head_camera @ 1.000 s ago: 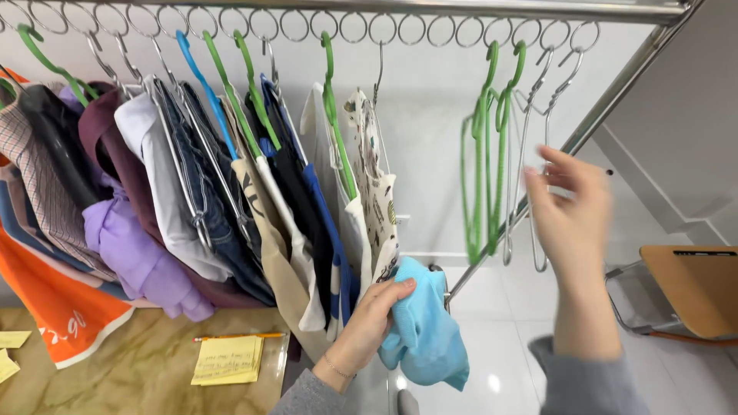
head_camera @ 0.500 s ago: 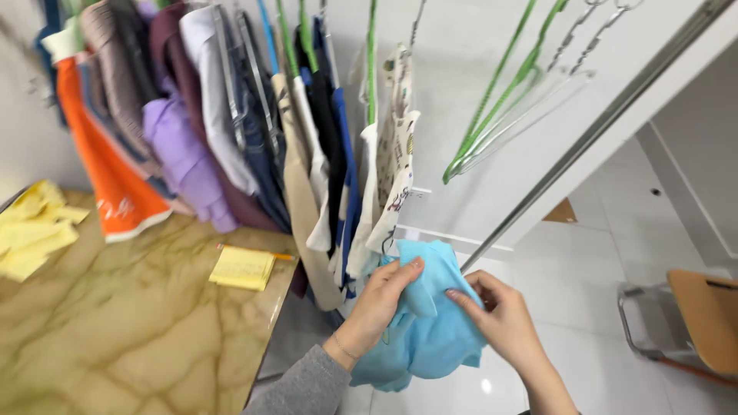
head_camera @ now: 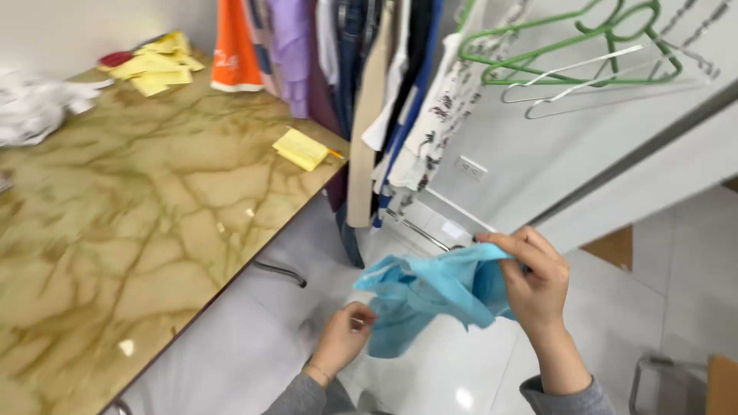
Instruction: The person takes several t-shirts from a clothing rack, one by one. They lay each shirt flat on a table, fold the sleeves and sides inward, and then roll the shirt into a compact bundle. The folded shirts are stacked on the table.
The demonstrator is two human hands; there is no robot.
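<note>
Blue cloth (head_camera: 430,296) held between left hand (head_camera: 342,342) and right hand (head_camera: 530,280).

The scene is lit brightly and evenly from above. Soft glare is seen on the glossy table (head_camera: 115,230), and a small bright spot is reflected in the floor (head_camera: 463,397). Shadows are faint. Slight motion blur is shown on the hangers (head_camera: 569,46) and frame edges.

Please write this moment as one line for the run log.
left hand: grips blue garment lower edge | right hand: grips its upper edge | garment: off rack, above floor
</note>
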